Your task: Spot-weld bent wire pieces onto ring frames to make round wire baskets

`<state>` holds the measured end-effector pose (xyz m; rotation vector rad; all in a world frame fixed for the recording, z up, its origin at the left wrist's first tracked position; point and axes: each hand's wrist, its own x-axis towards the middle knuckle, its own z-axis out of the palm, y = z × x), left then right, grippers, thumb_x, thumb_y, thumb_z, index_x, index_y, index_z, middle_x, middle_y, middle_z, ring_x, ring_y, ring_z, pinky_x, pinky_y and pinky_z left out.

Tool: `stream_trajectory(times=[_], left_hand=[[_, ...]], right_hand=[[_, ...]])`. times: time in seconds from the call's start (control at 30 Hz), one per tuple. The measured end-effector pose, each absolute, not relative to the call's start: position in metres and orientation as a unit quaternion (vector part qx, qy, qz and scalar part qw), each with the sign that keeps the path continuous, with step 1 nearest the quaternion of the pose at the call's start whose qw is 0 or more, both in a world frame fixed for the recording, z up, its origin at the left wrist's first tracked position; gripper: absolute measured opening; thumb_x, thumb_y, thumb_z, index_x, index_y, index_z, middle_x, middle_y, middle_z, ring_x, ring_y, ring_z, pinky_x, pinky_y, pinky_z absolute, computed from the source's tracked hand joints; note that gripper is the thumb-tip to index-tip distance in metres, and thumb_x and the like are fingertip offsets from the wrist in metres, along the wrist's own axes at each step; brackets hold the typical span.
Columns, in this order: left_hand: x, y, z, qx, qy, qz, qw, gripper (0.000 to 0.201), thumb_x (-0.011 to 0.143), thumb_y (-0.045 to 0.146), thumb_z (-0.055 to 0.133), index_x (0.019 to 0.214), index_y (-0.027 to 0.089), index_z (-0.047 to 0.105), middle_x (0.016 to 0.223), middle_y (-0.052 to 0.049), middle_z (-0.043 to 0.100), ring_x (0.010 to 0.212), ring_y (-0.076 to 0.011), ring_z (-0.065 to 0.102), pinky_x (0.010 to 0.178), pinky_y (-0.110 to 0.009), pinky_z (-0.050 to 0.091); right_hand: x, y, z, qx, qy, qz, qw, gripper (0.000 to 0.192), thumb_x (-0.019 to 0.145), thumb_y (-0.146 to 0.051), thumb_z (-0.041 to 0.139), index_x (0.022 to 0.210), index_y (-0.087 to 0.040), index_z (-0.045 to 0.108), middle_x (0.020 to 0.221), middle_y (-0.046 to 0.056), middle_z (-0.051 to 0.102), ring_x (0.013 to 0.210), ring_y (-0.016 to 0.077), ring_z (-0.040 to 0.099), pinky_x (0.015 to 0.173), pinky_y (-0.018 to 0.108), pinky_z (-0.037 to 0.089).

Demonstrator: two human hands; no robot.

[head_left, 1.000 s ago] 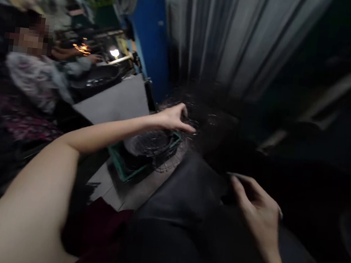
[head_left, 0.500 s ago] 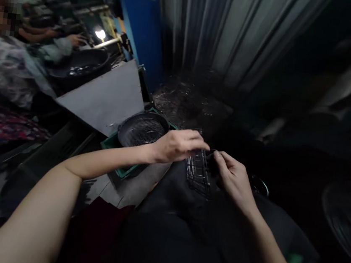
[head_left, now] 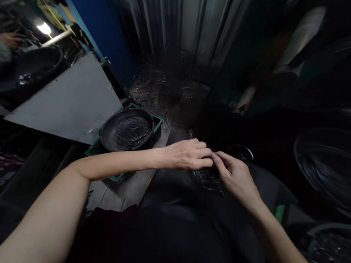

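My left hand (head_left: pixel 188 155) reaches in over my lap, its fingers bent and closed against the fingertips of the other hand. My right hand (head_left: pixel 235 174) pinches with thumb and forefinger at that same spot. What lies between the fingertips is too small and dark to make out. Directly beneath both hands is a dark wire basket or rack (head_left: pixel 203 179), resting on the dark cloth (head_left: pixel 178 191) over my lap. Part of the wirework is hidden by my hands.
To the left, a black round pan (head_left: pixel 107 134) with thin wires sits on a green crate (head_left: pixel 159 121). A grey panel (head_left: pixel 68 94) leans behind it. A tub of small metal parts (head_left: pixel 319 232) and coiled wire (head_left: pixel 331 183) are at right. A co-worker's hand (head_left: pixel 11 40) shows far left.
My left hand has come down and its fingers now meet those of my right hand. The view has turned right, bringing the tub of metal parts into sight.
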<state>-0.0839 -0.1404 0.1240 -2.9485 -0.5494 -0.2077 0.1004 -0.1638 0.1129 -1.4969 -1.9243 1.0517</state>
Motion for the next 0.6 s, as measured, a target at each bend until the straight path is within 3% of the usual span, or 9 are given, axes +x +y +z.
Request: stream_trajectory(times=[0.17, 0.37, 0.6], left_hand=[[-0.071, -0.155, 0.125, -0.976, -0.214, -0.007, 0.026, 0.022, 0.093, 0.010, 0.035, 0.090, 0.013, 0.057, 0.082, -0.007, 0.057, 0.076, -0.0167, 0.052, 0.059, -0.027, 0.033], [-0.083, -0.165, 0.139, -0.974, -0.224, -0.006, 0.005, 0.021, 0.089, 0.004, 0.039, 0.095, 0.014, 0.057, 0.083, -0.007, 0.055, 0.074, -0.0163, 0.051, 0.058, -0.026, 0.033], [-0.085, -0.161, 0.140, -0.978, -0.205, -0.036, 0.031, 0.021, 0.092, 0.010, 0.037, 0.080, 0.015, 0.054, 0.075, -0.004, 0.052, 0.071, -0.0155, 0.051, 0.060, -0.027, 0.031]], right_hand=[[0.117, -0.161, 0.092, -0.567, -0.671, 0.412, 0.242, 0.047, 0.080, -0.060, 0.047, 0.076, -0.017, 0.066, 0.071, 0.004, 0.064, 0.065, 0.0163, 0.057, 0.058, 0.024, 0.041], [0.155, -0.154, 0.087, -0.628, -0.537, 0.482, 0.291, 0.051, 0.068, -0.064, 0.061, 0.084, -0.016, 0.066, 0.063, 0.003, 0.060, 0.053, 0.0134, 0.052, 0.045, 0.022, 0.040], [0.138, -0.156, 0.102, -0.570, -0.597, 0.483, 0.292, 0.045, 0.067, -0.062, 0.062, 0.072, -0.017, 0.066, 0.069, 0.004, 0.063, 0.061, 0.0155, 0.056, 0.053, 0.023, 0.045]])
